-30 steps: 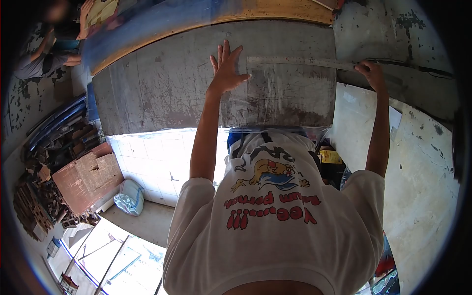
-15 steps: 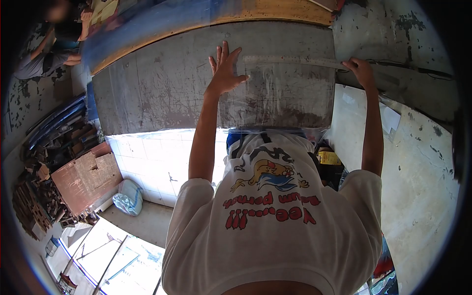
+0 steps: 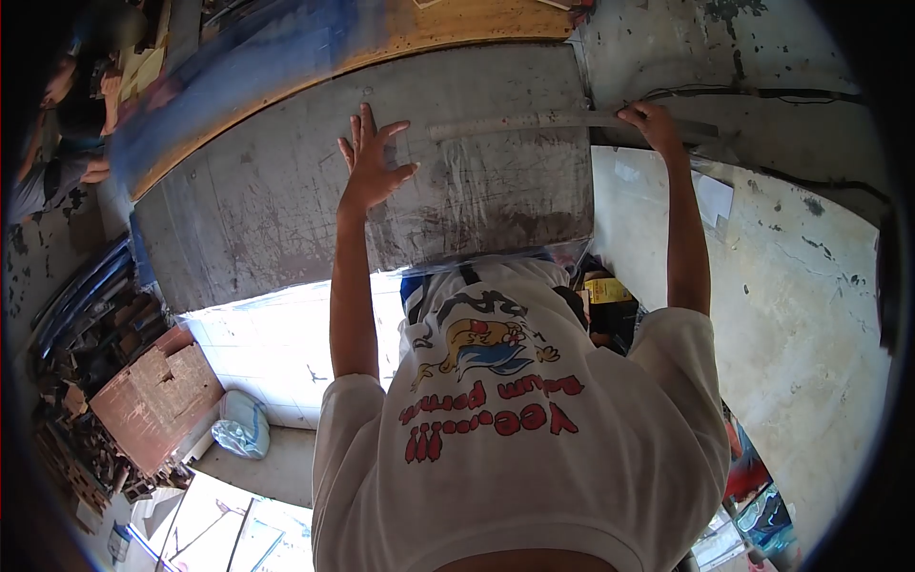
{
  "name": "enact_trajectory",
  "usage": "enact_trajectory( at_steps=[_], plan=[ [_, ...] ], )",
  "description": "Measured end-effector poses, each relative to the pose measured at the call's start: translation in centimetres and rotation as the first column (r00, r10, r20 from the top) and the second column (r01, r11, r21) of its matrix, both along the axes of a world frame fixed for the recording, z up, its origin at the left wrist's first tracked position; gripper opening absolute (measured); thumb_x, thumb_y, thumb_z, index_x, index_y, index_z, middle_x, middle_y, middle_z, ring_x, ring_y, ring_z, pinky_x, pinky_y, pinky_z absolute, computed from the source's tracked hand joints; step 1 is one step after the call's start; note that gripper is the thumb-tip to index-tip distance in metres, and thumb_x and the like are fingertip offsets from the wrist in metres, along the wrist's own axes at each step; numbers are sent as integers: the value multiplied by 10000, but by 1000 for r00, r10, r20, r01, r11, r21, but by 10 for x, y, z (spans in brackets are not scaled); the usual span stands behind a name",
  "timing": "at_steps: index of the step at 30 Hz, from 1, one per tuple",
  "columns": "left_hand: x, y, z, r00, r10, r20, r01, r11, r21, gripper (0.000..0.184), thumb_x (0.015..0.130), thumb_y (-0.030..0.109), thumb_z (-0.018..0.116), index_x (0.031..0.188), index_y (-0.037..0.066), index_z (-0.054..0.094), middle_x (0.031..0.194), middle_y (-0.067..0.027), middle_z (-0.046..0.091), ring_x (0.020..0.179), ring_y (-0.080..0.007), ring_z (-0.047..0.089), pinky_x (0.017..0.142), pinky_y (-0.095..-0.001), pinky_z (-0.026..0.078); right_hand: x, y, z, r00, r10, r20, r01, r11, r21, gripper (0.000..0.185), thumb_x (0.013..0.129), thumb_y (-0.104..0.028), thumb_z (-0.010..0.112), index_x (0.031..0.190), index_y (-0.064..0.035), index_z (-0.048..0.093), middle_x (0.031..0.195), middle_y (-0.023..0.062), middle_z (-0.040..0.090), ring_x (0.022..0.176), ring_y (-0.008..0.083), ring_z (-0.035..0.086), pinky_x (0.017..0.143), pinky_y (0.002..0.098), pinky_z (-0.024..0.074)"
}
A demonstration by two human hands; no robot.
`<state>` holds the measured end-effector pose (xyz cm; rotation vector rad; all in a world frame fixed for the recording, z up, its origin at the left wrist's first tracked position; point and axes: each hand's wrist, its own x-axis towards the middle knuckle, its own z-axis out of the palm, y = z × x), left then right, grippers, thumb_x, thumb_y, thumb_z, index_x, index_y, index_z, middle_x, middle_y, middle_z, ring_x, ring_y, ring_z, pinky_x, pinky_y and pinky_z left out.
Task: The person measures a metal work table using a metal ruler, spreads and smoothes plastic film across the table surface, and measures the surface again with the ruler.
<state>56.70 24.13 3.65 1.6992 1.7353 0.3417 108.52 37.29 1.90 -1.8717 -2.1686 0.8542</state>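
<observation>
Over the grey bench point(image 3: 257, 191), the long strip point(image 3: 515, 124) could swing, pinched only by the right hand point(image 3: 652, 126), the left hand point(image 3: 370, 179) splayed, empty.

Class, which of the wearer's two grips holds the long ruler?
The right grip, closed on the ruler; the left grip is spread open over the scratched tabletop.

- A workshop, it seems.
- Middle: a scratched grey work surface point(image 3: 276, 181), a long ruler point(image 3: 543, 121) over it.
- Left: a jumbled heap of wood scraps point(image 3: 107, 329) beside a reddish board point(image 3: 152, 410).
- Far right: a wall point(image 3: 658, 48) with flaking paint and a loose dark cable point(image 3: 739, 92).
</observation>
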Motion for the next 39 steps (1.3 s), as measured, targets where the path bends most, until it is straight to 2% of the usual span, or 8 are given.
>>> enact_trajectory(
  at_steps=[7,13,16,21,25,28,34,39],
  plan=[
    [-1,-1,2,1000,-8,-17,8,1000,0,644,718,271,835,1310,315,587,1635,-146,-63,1503,-331,-109,1173,-560,-86,-22,-14,11,997,78,17,-78,997,4,405,866,-460,696,899,-57,714,768,142,668,696,242,623,686,354,470],
    [-2,-1,-1,1000,-12,0,12,1000,-7,655,712,330,820,1319,334,574,1633,-153,-66,1497,-348,-125,1169,-560,-104,-25,-27,6,999,3,38,-2,999,-33,453,866,-496,683,974,-57,710,809,132,685,725,239,632,705,350,478],
    [-2,-1,-2,1000,-14,-2,14,1000,-9,654,710,343,820,1317,337,576,1633,-148,-74,1496,-344,-132,1168,-562,-110,-15,-31,-2,1000,5,-4,-6,999,-45,451,866,-489,686,970,-51,710,811,129,688,732,215,633,709,344,477],
    [-2,0,-3,1000,-24,-12,24,1000,-9,654,709,351,815,1317,343,575,1633,-145,-84,1495,-343,-141,1164,-566,-116,-24,-37,9,999,20,29,-18,996,-84,441,855,-472,706,923,-36,707,781,123,683,693,191,625,685,334,479],
    [-1,-1,1,1000,-14,-15,14,999,-33,610,723,299,818,1289,355,597,1633,-126,-104,1496,-320,-153,1179,-533,-114,-23,-42,8,998,46,42,-42,994,-102,427,831,-448,737,882,-26,697,757,123,679,661,199,624,666,336,484],
    [-1,-1,-1,1000,-19,-9,19,1000,-22,567,726,304,815,1256,363,623,1634,-129,-95,1495,-320,-157,1176,-538,-118,-16,-47,-4,998,64,-1,-64,998,10,421,811,-435,758,866,-23,691,754,124,678,656,220,629,664,345,486],
    [-2,-2,-2,1000,-24,2,24,1000,-9,526,722,308,818,1217,366,650,1635,-133,-79,1494,-323,-160,1171,-551,-120,-25,-49,5,999,30,-35,-30,1000,-5,413,800,-433,769,853,-29,697,765,123,686,661,237,642,663,352,487],
    [-2,-1,-2,1000,-16,2,16,1000,-12,563,717,309,821,1244,361,627,1635,-130,-90,1494,-326,-158,1173,-551,-116,-21,-50,-6,996,-18,-89,13,998,-56,360,791,-389,791,858,-47,702,776,99,692,666,191,625,671,317,481]
  ],
)
